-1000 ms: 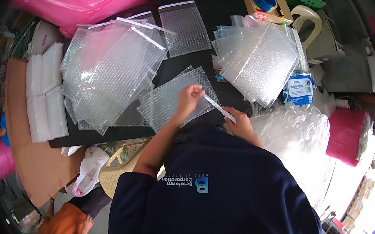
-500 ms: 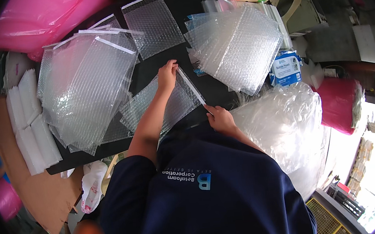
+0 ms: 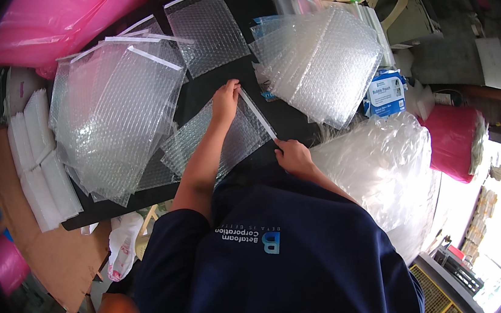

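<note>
A clear bubble wrap pouch (image 3: 233,135) lies at the near edge of the black table, with a white strip (image 3: 257,113) along its right edge. At the strip's far end, my left hand (image 3: 226,103) pinches the pouch's corner, my forearm crossing over the pouch. My right hand (image 3: 295,155) is closed at the near end of the strip, gripping the corner there with thumb and forefinger. Part of the pouch is hidden under my left arm.
Left stands a fanned pile of bubble pouches (image 3: 115,116) with white strips; another single pouch (image 3: 207,33) lies beyond. At right are more bubble wrap sheets (image 3: 326,66), a blue-and-white package (image 3: 385,94) and a big clear plastic bag (image 3: 380,167). White foam stacks (image 3: 37,160) line the left edge.
Both hands stay at the two ends of the white strip. The whole view has shifted very slightly; nothing else has visibly moved.
</note>
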Tool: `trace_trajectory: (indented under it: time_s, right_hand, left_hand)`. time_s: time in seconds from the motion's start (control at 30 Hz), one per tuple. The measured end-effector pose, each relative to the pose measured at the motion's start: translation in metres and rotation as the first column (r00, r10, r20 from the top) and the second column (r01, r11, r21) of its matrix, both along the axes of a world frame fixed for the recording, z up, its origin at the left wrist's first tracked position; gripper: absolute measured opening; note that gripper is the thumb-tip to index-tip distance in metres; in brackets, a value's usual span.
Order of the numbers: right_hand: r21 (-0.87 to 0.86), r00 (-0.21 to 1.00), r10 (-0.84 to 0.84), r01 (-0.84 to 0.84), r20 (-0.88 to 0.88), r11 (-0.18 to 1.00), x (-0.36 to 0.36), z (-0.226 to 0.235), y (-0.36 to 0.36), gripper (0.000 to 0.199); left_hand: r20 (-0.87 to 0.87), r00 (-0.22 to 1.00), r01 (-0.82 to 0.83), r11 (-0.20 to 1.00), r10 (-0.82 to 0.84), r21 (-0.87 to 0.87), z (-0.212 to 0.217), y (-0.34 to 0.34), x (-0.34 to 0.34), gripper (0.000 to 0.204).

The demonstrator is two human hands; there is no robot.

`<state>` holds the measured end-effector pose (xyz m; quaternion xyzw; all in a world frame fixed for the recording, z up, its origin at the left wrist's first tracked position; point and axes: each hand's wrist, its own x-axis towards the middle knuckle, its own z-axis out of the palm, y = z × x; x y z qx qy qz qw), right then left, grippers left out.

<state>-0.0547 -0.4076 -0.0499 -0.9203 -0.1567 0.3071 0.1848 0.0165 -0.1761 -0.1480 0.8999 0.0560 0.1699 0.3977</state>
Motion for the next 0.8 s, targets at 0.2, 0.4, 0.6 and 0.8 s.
trace_trajectory:
  time_s: [0.2, 0.4, 0.6, 0.8]
  right_hand:
    - [-0.033, 0.999, 0.027, -0.029, -0.046, 0.999, 0.006, 0.001, 0.006, 0.037]
    - [-0.008, 0.999, 0.034, -0.034, 0.023, 0.999, 0.007, -0.005, 0.008, 0.028]
    - [-0.077, 0.998, 0.047, -0.050, -0.040, 0.996, 0.014, -0.006, 0.011, 0.037]
    - [-0.122, 0.992, 0.095, -0.104, -0.078, 0.987, 0.016, -0.012, 0.010, 0.031]
  left_hand:
    - [-0.005, 1.000, -0.004, 1.000, 0.004, 0.012, -0.001, -0.001, 0.000, 0.016]
    - [0.012, 1.000, 0.007, 0.999, -0.008, 0.036, -0.005, -0.001, 0.000, 0.018]
    - [0.068, 0.995, -0.083, 0.989, 0.075, 0.124, 0.022, -0.006, 0.001, 0.022]
    - [-0.260, 0.963, 0.145, 0.956, -0.076, 0.256, -0.004, -0.011, -0.013, 0.030]
